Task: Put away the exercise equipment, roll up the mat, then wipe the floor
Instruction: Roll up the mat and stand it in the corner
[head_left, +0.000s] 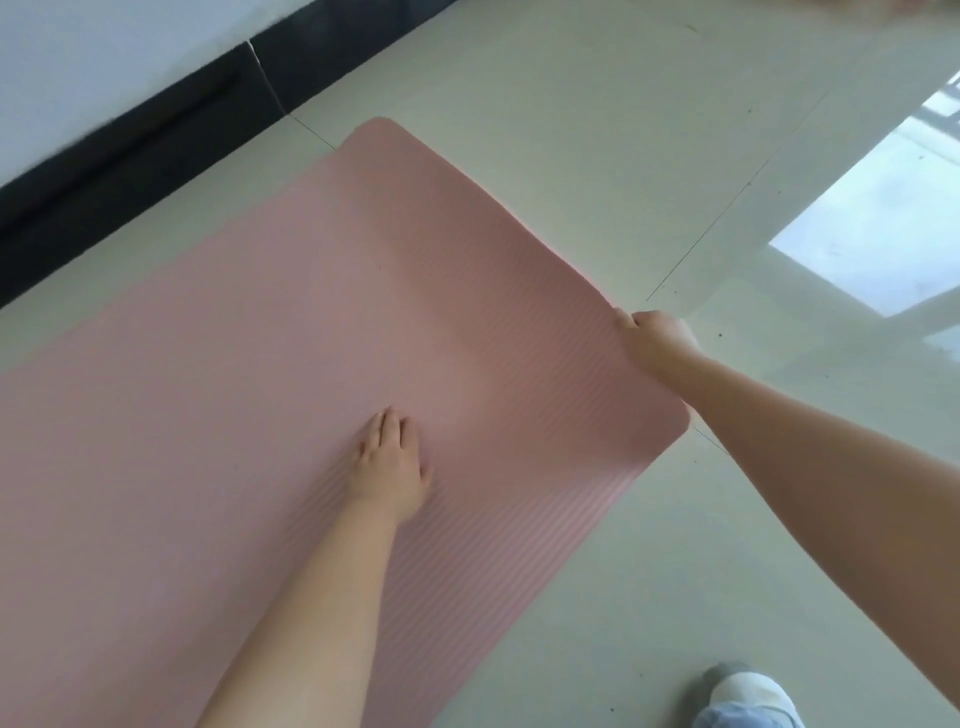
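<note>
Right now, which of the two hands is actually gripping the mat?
The right hand: its fingers curl around the pink mat's end edge. The left hand only lies flat on top, fingers straight.

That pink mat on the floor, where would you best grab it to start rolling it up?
Probably at the short end edge, coming from the bare floor side. That end of the mat already curls up off the tiles, so fingers fit under it. The right hand grips it there; the left hand presses the mat flat.
</note>
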